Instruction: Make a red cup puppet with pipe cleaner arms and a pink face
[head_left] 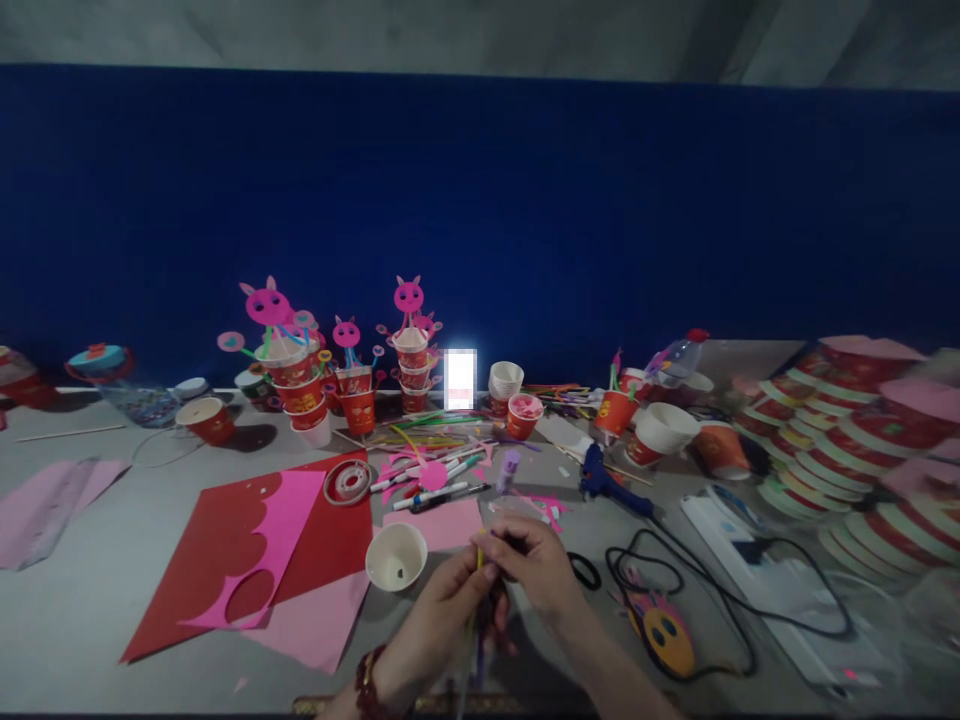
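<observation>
Near the table's front edge, my left hand (454, 588) and my right hand (531, 560) meet, fingers pinched together. Between them is a yellow pipe cleaner (480, 556); purple and pale strands hang below it, partly hidden by my fingers. Just left of my hands stands a white paper cup (396, 558) with a small dark hole in its bottom. Behind my fingers lies a pale pink paper sheet (442, 523). A purple glue stick (508, 470) stands farther back.
Pink-faced cup figures (300, 385) stand at the back left. Red card (187, 560) and a tape roll (349, 482) lie left. To the right are a blue glue gun (600, 478), its black cable, a white power strip (772, 590) and stacked cups (840, 430).
</observation>
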